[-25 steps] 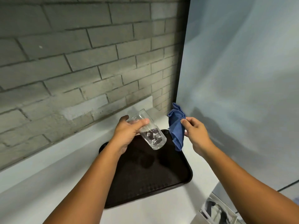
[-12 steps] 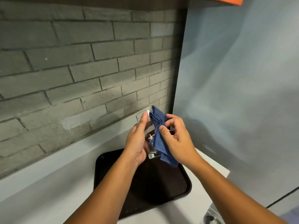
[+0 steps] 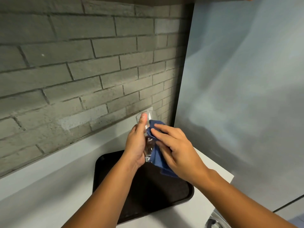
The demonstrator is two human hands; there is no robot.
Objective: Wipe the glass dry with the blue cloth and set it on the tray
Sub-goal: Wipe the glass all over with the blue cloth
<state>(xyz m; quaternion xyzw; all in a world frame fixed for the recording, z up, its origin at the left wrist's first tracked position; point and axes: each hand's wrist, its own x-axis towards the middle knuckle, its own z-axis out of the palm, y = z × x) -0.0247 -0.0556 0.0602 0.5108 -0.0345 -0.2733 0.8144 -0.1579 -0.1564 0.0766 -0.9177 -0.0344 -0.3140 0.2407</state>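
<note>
Between the two hands, raised over the tray, is the work itself. The left hand [image 3: 136,143] is wrapped round a clear drinking glass [image 3: 148,116], its palm against the left side and its thumb laid up the wall to just under the rim. The right hand [image 3: 178,152] closes in from the opposite side with a soft blue cloth [image 3: 162,165] caught under its curled fingers. It presses the fabric onto the glass's right flank, and a loose tail of cloth hangs below the palm.

The glass stands close to upright, its long axis leaning a little away from the person, with the mouth up toward the wall and the base down by the heel of the left hand. Wiping looks to be under way, and the glass is not yet set down.

Straight beneath the base lies a dark rectangular plastic tray [image 3: 184,193]. Since the left hand alone carries the glass, placing it should be a short drop, base first, once the cloth comes clear. That tray rests on a white tabletop [image 3: 49,195] running along a grey brick wall [image 3: 82,71].
</note>
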